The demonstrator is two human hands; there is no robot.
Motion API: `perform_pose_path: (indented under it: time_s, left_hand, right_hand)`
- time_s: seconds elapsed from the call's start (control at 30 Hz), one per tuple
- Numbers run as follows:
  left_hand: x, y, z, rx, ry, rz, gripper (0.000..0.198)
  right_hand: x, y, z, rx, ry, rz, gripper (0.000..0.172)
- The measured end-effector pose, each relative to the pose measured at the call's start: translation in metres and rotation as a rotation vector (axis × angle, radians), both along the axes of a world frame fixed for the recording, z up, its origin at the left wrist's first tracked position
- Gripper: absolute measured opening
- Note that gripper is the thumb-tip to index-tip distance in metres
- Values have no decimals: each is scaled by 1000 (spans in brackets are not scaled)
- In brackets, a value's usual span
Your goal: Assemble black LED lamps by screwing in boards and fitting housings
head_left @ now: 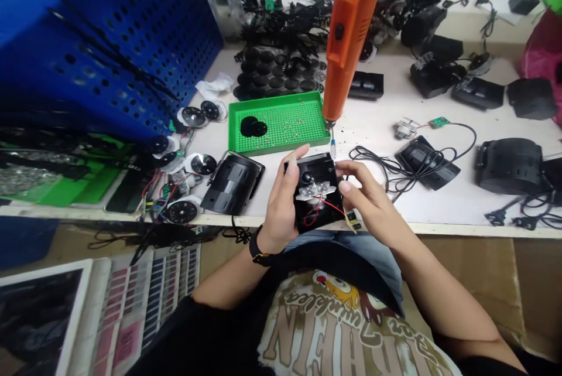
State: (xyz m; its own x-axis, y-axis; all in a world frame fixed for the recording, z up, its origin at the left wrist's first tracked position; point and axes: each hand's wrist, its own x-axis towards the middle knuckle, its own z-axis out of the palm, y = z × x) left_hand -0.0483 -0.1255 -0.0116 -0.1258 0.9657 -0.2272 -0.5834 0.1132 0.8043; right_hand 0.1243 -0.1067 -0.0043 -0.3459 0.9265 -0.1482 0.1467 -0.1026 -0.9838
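Observation:
My left hand (280,203) is closed round the left side of an open black plastic housing (322,218), held at the table's front edge. Inside the housing sits a motor with a clear, lobed plastic bracket (315,190); red wires run from it. At the housing's right edge my right hand (373,203) grips with thumb and fingers. A small circuit board (352,221) hangs at the lower right, below that hand. Just beyond the housing, an orange electric screwdriver (351,36) points down, with its blue-collared bit (332,144) near the housing's top right corner. Neither hand touches it.
A green perforated tray (281,147) holds small screws and black discs. Left of it stand a tall blue crate (175,30) and several motors with discs (182,211). Another black housing (232,183) lies beside my left hand. Coiled black cable (373,159) lies to the right.

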Motion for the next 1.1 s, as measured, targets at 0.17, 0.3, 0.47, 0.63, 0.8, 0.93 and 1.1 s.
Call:
perform_pose_path:
  time_s: [0.17, 0.3, 0.47, 0.63, 0.8, 0.93, 1.1]
  left_hand:
    - [3, -3, 1, 125, 147, 10, 59]
    - [6, -6, 3, 142, 191, 42, 61]
    - [9, -6, 7, 138, 172, 85, 62]
    - [9, -4, 9, 98, 136, 120, 56]
    - [7, -3, 9, 81, 166, 131, 54]
    - [6, -3, 6, 94, 211, 136, 59]
    - [3, -4, -2, 195, 273, 130, 58]
  right_hand:
    - [-14, 9, 3, -213, 211, 216, 59]
    - [-18, 8, 3, -213, 290, 208, 56]
    - [-23, 2, 5, -259, 303, 155, 61]
    - [-29, 0, 4, -319, 327, 101, 59]
    - [-31, -2, -1, -327, 334, 95, 53]
    - [-34, -4, -1, -327, 337, 68, 52]
    - [-37, -5, 3, -218, 351, 66, 61]
